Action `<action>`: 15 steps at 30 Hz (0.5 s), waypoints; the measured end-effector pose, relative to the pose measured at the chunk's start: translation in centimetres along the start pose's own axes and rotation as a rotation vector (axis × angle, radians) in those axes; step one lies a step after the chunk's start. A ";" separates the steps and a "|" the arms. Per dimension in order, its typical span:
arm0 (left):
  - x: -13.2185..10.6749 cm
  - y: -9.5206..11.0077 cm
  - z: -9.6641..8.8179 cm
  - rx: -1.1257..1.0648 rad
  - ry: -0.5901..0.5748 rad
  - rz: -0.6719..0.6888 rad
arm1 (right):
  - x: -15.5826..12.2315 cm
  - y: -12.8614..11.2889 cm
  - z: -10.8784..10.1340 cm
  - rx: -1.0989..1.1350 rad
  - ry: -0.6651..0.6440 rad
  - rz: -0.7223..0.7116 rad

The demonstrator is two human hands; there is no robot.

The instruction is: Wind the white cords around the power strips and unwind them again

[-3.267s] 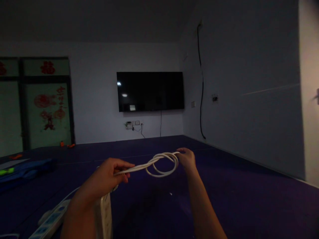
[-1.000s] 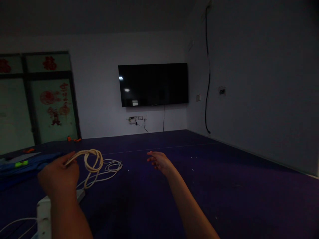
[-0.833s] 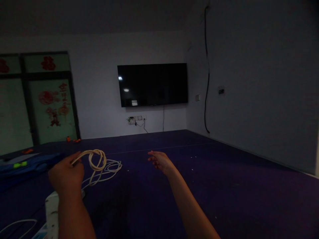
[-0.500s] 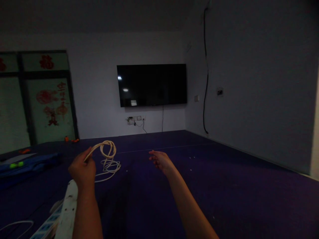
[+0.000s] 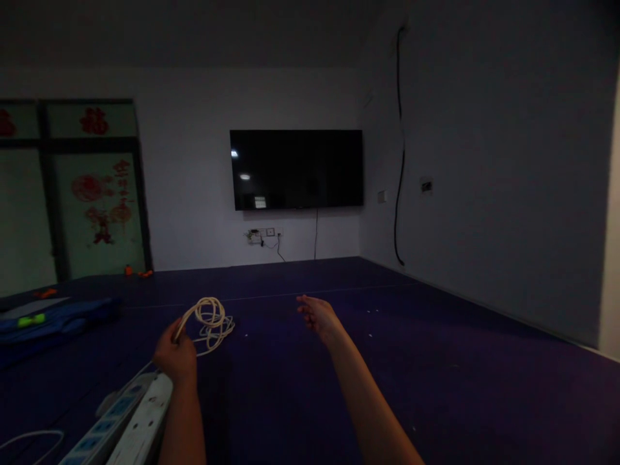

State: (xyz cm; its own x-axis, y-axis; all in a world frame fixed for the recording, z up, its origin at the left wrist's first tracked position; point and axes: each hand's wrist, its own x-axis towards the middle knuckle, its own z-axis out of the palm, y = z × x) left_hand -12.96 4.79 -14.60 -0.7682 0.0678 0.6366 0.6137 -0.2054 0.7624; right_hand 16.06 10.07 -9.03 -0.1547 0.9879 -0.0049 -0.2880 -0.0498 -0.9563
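Observation:
My left hand is closed around a bundle of looped pale cable. The loops stick out beyond the fingers to the right, and looser turns trail behind them on the purple surface. Just below this hand, partly hidden by the forearm, lies a white power strip. Beside it sits a second power strip with blue socket faces. Over the middle of the surface, apart from the cable, my right hand has its index finger stretched to the left and the others loosely bent. Nothing shows in it.
Blue cloth with a yellow-green object on it lies at the left. Small orange things are near the door. A white cord curves at lower left. Small white bits dot the purple surface. A television hangs ahead.
My left hand has moved right and down with the looped cable, uncovering more of both power strips. My right hand has shifted slightly right. The view has tilted a little.

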 end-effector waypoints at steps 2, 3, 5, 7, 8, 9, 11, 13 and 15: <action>-0.3 -0.3 0.1 0.018 0.001 -0.035 | 0.0 0.1 0.1 -0.001 0.002 -0.001; -0.4 -0.4 0.1 0.027 -0.004 -0.051 | 0.0 0.1 0.1 -0.003 0.002 -0.003; -0.6 -0.8 0.3 0.050 -0.019 -0.083 | 0.0 0.2 0.1 -0.006 0.003 -0.007; -0.8 -1.2 0.5 0.079 -0.035 -0.117 | 0.1 0.2 0.1 -0.010 0.002 -0.013; -0.9 -1.4 0.6 0.095 -0.043 -0.134 | 0.1 0.2 0.0 -0.013 0.002 -0.016; -1.0 -1.7 0.7 0.111 -0.052 -0.151 | 0.2 0.3 0.0 -0.016 0.002 -0.020; -1.1 -2.1 0.7 0.139 -0.073 -0.178 | 0.3 0.3 -0.1 -0.024 0.003 -0.027; -1.2 -2.6 0.7 0.165 -0.093 -0.191 | 0.4 0.4 -0.1 -0.033 0.006 -0.036; -1.2 -2.9 0.7 0.193 -0.110 -0.193 | 0.5 0.6 -0.1 -0.044 0.012 -0.047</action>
State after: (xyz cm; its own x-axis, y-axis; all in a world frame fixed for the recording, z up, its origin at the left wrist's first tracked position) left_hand -13.70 5.97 -17.48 -0.8561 0.1956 0.4783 0.4895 0.0103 0.8719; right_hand 15.91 10.59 -9.59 -0.1309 0.9907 0.0374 -0.2526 0.0031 -0.9676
